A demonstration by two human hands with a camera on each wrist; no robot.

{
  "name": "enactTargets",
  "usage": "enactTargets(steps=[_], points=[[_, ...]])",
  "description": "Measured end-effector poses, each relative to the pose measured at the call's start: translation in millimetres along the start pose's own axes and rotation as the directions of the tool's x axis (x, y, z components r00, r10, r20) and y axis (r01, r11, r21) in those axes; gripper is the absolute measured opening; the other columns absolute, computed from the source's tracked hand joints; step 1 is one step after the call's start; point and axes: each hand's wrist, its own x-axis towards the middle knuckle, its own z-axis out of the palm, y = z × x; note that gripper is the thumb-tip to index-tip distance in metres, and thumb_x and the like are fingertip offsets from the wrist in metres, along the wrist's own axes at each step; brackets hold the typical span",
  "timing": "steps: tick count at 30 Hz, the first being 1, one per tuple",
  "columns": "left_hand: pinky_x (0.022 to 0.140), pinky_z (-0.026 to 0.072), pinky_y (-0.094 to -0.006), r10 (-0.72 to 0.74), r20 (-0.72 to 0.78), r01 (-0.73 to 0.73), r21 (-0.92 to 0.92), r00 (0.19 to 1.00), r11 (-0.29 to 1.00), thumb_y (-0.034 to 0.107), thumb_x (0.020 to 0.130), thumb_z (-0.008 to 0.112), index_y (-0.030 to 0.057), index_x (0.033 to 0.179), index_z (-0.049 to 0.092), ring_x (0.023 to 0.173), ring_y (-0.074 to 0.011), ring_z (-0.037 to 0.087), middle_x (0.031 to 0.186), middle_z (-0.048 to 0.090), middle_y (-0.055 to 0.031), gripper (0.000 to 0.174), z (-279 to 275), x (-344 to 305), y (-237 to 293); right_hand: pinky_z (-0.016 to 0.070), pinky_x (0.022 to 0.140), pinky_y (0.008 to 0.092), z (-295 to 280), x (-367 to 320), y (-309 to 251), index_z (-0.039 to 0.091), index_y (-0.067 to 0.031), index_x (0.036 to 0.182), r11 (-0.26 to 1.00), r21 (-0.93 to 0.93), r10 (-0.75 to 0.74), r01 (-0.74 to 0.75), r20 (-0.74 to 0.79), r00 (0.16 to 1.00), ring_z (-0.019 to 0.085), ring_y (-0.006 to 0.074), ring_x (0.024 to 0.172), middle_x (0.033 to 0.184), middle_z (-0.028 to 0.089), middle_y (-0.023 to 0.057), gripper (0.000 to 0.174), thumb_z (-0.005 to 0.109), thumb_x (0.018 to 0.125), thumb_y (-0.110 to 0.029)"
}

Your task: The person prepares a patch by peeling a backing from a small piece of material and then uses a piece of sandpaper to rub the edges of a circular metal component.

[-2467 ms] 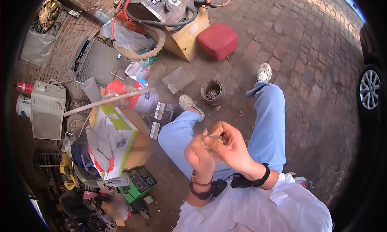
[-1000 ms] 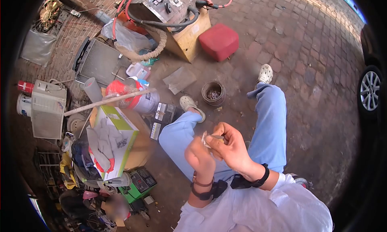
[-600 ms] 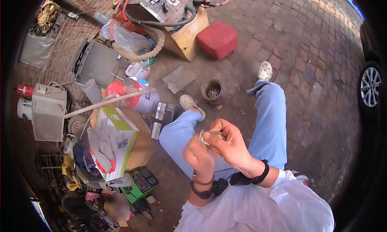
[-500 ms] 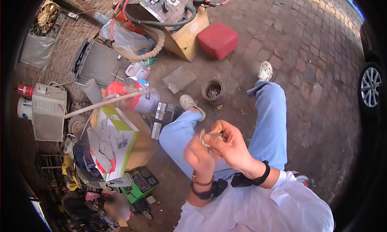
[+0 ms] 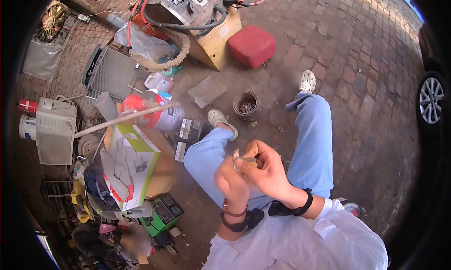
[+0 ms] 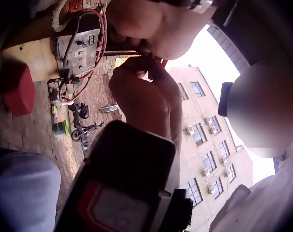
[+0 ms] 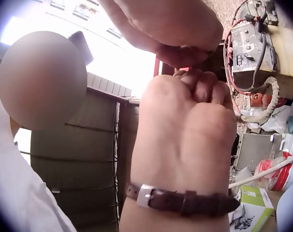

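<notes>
Both hands meet above the lap. The left hand has its fingers curled round a small, thin, pale piece, whose tip sticks up at the fingertips. From the other side, the right hand pinches a small grey-yellow thing between thumb and fingers, against the left fingertips; whether the two bits are one object I cannot tell. In the left wrist view the right hand reaches up to the left hand. The right wrist view shows the left palm below the right hand, the held thing mostly hidden.
A round pot with scraps inside stands between the feet, a red stool beyond it. To the left are a battery, a box with grey gloves, a bucket and a long stick. A car wheel is at the right.
The head view has shifted slightly. The right fingers have changed position a little around the small thing, while both hands stay together in nearly the same place.
</notes>
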Motion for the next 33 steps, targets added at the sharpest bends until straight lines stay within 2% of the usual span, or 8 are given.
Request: enactTargets(steps=[2, 6, 10, 22, 24, 26, 29, 33], points=[[0.046, 0.0262, -0.0260, -0.079, -0.002, 0.078, -0.035, 0.997, 0.996, 0.015, 0.095, 0.041, 0.0001, 0.064, 0.046, 0.054, -0.0065, 0.037, 0.057, 0.042, 0.0014, 0.035, 3.0, -4.2, 12.3, 0.0302, 0.043, 0.0190, -0.2, 10.8, -18.2, 0.042, -0.0061, 0.080, 0.971, 0.139, 0.199, -0.193, -0.030, 0.979, 0.039, 0.0006, 0.050, 0.068, 0.046, -0.0032, 0.021, 0.061, 0.089, -0.002], [0.046, 0.0262, -0.0260, 0.015, -0.040, -0.016, -0.026, 0.999, 1.000, 0.014, 0.094, 0.041, -0.0005, 0.066, 0.046, 0.054, -0.0075, 0.035, 0.058, 0.043, 0.0014, 0.032, 4.1, 0.4, 0.2, 0.0279, 0.038, 0.0210, 4.5, -2.8, -5.4, 0.040, -0.0059, 0.081, 0.998, 0.034, 0.055, -0.056, 0.014, 0.998, 0.037, 0.0024, 0.043, 0.062, 0.047, -0.0013, 0.021, 0.058, 0.091, -0.003], [0.046, 0.0280, -0.0273, -0.010, -0.007, 0.010, -0.039, 1.000, 0.999, 0.015, 0.095, 0.040, -0.0009, 0.065, 0.045, 0.055, -0.0077, 0.037, 0.057, 0.043, 0.0006, 0.034, -0.9, -2.4, -2.5, 0.0291, 0.040, 0.0202, -2.8, 9.8, -12.7, 0.040, -0.0065, 0.080, 0.975, 0.113, 0.194, -0.191, -0.019, 0.981, 0.038, 0.0014, 0.045, 0.063, 0.047, -0.0025, 0.023, 0.060, 0.090, -0.003], [0.046, 0.0255, -0.0262, 0.029, 0.020, -0.028, -0.028, 0.999, 0.999, 0.017, 0.096, 0.039, 0.0006, 0.066, 0.047, 0.053, -0.0074, 0.034, 0.056, 0.041, 0.0018, 0.035, -7.0, 2.3, -4.5, 0.0309, 0.040, 0.0198, -1.1, -1.5, -0.6, 0.044, -0.0053, 0.083, 0.982, 0.072, 0.169, -0.172, 0.041, 0.985, 0.044, 0.0017, 0.049, 0.065, 0.051, -0.0011, 0.019, 0.061, 0.090, -0.005], [0.046, 0.0247, -0.0238, -0.186, 0.064, 0.193, -0.135, 0.980, 0.972, 0.022, 0.099, 0.038, 0.0016, 0.067, 0.047, 0.052, -0.0055, 0.032, 0.056, 0.040, 0.0024, 0.039, -8.4, 3.3, -4.4, 0.0289, 0.041, 0.0202, -5.1, 13.3, -4.2, 0.042, -0.0070, 0.080, 0.980, 0.086, 0.184, -0.178, -0.066, 0.981, 0.038, 0.0018, 0.048, 0.070, 0.049, -0.0022, 0.021, 0.060, 0.091, -0.006], [0.046, 0.0264, -0.0225, -0.118, 0.115, 0.143, -0.238, 0.986, 0.961, 0.027, 0.102, 0.036, 0.0026, 0.069, 0.048, 0.052, -0.0050, 0.034, 0.058, 0.042, 0.0020, 0.043, -8.6, 7.3, -3.1, 0.0247, 0.043, 0.0197, -20.8, 31.1, -0.7, 0.042, -0.0075, 0.082, 0.969, 0.217, 0.164, -0.119, -0.199, 0.966, 0.029, 0.0020, 0.048, 0.068, 0.044, -0.0033, 0.019, 0.058, 0.093, -0.009], [0.046, 0.0274, -0.0219, -0.297, 0.170, 0.341, -0.395, 0.940, 0.853, 0.030, 0.103, 0.033, 0.0037, 0.071, 0.049, 0.052, -0.0065, 0.037, 0.062, 0.045, 0.0002, 0.045, -11.9, 13.2, 3.0, 0.0251, 0.045, 0.0192, -29.2, 27.5, -3.2, 0.043, -0.0079, 0.082, 0.934, 0.318, 0.221, -0.164, -0.153, 0.963, 0.029, 0.0021, 0.050, 0.070, 0.045, -0.0032, 0.018, 0.057, 0.094, -0.010], [0.046, 0.0270, -0.0223, -0.289, 0.165, 0.330, -0.368, 0.943, 0.869, 0.030, 0.103, 0.031, 0.0043, 0.069, 0.046, 0.052, -0.0067, 0.037, 0.061, 0.045, -0.0007, 0.045, -6.6, 13.5, -3.6, 0.0304, 0.047, 0.0211, -18.7, 15.7, -4.2, 0.047, -0.0062, 0.084, 0.890, 0.379, 0.289, -0.251, -0.045, 0.956, 0.036, 0.0037, 0.053, 0.067, 0.044, -0.0022, 0.014, 0.058, 0.093, -0.010]])
